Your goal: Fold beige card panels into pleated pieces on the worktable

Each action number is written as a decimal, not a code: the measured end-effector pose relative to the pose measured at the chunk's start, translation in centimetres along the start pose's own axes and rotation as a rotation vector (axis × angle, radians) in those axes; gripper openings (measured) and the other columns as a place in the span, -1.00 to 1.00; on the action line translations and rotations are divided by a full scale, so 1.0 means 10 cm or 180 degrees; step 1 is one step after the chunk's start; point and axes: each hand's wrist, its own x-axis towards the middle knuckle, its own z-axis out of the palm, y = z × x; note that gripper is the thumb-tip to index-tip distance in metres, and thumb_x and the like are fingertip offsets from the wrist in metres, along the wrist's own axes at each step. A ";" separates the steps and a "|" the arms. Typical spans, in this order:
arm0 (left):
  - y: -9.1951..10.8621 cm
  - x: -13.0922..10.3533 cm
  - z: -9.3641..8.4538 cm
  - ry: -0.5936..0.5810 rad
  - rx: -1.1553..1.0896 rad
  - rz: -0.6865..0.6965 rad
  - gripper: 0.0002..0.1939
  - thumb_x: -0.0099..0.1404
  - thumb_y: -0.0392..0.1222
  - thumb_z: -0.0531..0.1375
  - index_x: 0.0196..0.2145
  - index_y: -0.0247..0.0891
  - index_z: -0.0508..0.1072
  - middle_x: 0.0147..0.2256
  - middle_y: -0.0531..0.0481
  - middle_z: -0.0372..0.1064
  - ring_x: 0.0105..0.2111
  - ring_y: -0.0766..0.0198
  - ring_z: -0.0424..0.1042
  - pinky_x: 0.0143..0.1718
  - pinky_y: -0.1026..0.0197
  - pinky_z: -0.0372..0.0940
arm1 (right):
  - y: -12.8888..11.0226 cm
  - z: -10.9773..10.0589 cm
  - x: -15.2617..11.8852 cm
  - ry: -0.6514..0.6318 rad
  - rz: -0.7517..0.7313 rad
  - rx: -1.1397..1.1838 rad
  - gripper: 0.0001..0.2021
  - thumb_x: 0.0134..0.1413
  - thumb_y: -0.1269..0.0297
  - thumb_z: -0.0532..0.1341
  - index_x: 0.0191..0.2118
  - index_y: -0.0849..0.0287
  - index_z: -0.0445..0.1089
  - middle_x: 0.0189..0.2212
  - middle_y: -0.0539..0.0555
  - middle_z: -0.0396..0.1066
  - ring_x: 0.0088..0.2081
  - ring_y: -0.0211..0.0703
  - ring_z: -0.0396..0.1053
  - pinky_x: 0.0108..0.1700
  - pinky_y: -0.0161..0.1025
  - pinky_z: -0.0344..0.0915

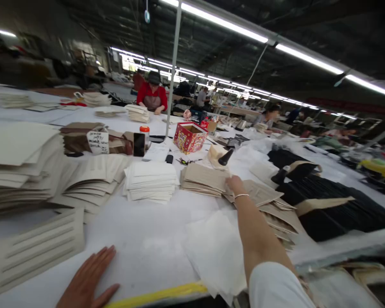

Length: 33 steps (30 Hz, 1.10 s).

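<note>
Head view, largest first: on a white table [141,239], white sheets [213,250] at five o'clock from frame centre lap the near edge and could slide off if brushed. The beige stack [205,176], closer in at five, may skew if tugged unevenly. The left hand [91,278], at seven, lies flat, thumb wide; the right hand [235,185], at four, bends its fingers at the stack, grip unclear.

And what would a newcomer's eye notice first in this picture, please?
It would probably be the bright red box on the white table, near the picture's middle. Next comes the big black pile at right. Nearer, the right hand is at the beige stack's right end, and the left hand rests by the table's near edge.
</note>
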 end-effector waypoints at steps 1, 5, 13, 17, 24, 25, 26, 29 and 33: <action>0.01 0.01 -0.04 -0.0013 0.0055 0.0013 -0.05 0.11 0.18 0.16 0.30 -0.04 -0.26 0.10 -0.03 0.29 0.00 0.07 0.39 -0.03 0.07 0.34 | 0.00 0.02 0.05 0.0043 0.0005 -0.0148 -0.89 -0.01 0.42 0.12 -0.40 0.32 0.37 -0.44 0.32 0.41 -0.23 0.02 0.41 -0.22 -0.17 0.25; 0.06 0.00 -0.13 -0.0099 0.0075 -0.0028 -0.10 0.15 0.16 0.15 0.30 -0.11 -0.20 0.11 -0.06 0.28 0.04 0.10 0.34 0.01 0.11 0.30 | -0.13 0.35 -0.07 -0.0223 -0.0679 -0.0980 -0.75 0.13 0.31 0.07 -0.16 0.35 0.37 -0.17 0.42 0.39 -0.05 0.09 0.35 -0.07 -0.11 0.19; 0.17 -0.09 -0.18 -0.0080 -0.0398 -0.0306 -0.32 0.22 0.04 0.12 0.23 -0.20 0.08 0.15 -0.13 0.22 0.14 0.12 0.21 0.11 0.12 0.20 | -0.56 1.28 -1.53 -0.1722 -0.2446 -0.1939 -0.76 0.22 0.26 0.02 -0.18 0.23 0.38 -0.23 0.27 0.46 -0.18 -0.05 0.42 -0.16 -0.23 0.23; -0.10 -0.10 -0.31 0.0408 -0.0168 -0.0392 -0.44 0.26 -0.14 0.10 0.20 -0.21 0.14 0.12 -0.15 0.26 0.19 0.12 0.13 0.21 -0.02 0.02 | -0.55 1.34 -2.00 -0.2162 -0.2214 -0.2305 -0.72 0.20 0.21 0.02 -0.14 0.27 0.35 -0.23 0.30 0.45 -0.18 0.02 0.42 -0.19 -0.16 0.25; -0.92 -0.26 -0.49 0.0297 0.0411 -0.2132 -0.25 0.17 0.11 0.09 0.20 -0.42 0.13 0.24 -0.38 -0.03 0.26 -0.13 -0.12 0.22 -0.20 -0.29 | -0.22 1.20 -1.92 -0.1479 -0.1437 -0.2501 -0.68 0.21 0.24 0.01 -0.04 0.37 0.24 -0.16 0.33 0.37 -0.15 -0.02 0.40 -0.18 -0.20 0.25; -0.98 -0.28 -0.50 0.0046 0.0400 -0.2370 -0.23 0.16 0.13 0.08 0.19 -0.44 0.14 0.24 -0.39 -0.03 0.25 -0.17 -0.11 0.21 -0.24 -0.28 | -0.20 1.19 -1.92 -0.1363 -0.1399 -0.2529 -0.69 0.22 0.26 0.00 -0.03 0.37 0.24 -0.14 0.34 0.35 -0.15 -0.02 0.40 -0.19 -0.21 0.25; -1.01 -0.29 -0.50 -0.0239 0.0376 -0.2508 -0.23 0.15 0.15 0.06 0.18 -0.45 0.16 0.23 -0.39 -0.02 0.24 -0.20 -0.08 0.19 -0.27 -0.24 | -0.19 1.18 -1.95 -0.1228 -0.1399 -0.2564 -0.70 0.21 0.29 0.00 -0.03 0.36 0.24 -0.12 0.34 0.33 -0.14 -0.01 0.39 -0.19 -0.20 0.25; -0.98 -0.34 -0.45 -0.0817 0.0315 -0.2373 -0.28 0.18 0.17 0.01 0.17 -0.37 0.20 0.22 -0.32 0.06 0.21 -0.20 0.00 0.15 -0.28 -0.14 | -0.28 1.18 -2.10 -0.0830 -0.1638 -0.2598 -0.72 0.16 0.35 0.05 -0.04 0.34 0.29 -0.08 0.33 0.29 -0.06 0.06 0.32 -0.15 -0.14 0.25; -0.76 -0.47 -0.20 -0.0532 0.0152 -0.1729 -0.26 0.13 0.26 0.01 0.12 -0.29 0.31 0.16 -0.30 0.18 0.17 -0.22 0.08 0.13 -0.27 -0.09 | -0.58 1.25 -2.41 -0.0934 -0.2333 -0.2039 -0.71 0.12 0.29 0.13 -0.04 0.27 0.32 -0.06 0.26 0.32 -0.04 0.02 0.29 -0.04 -0.13 0.22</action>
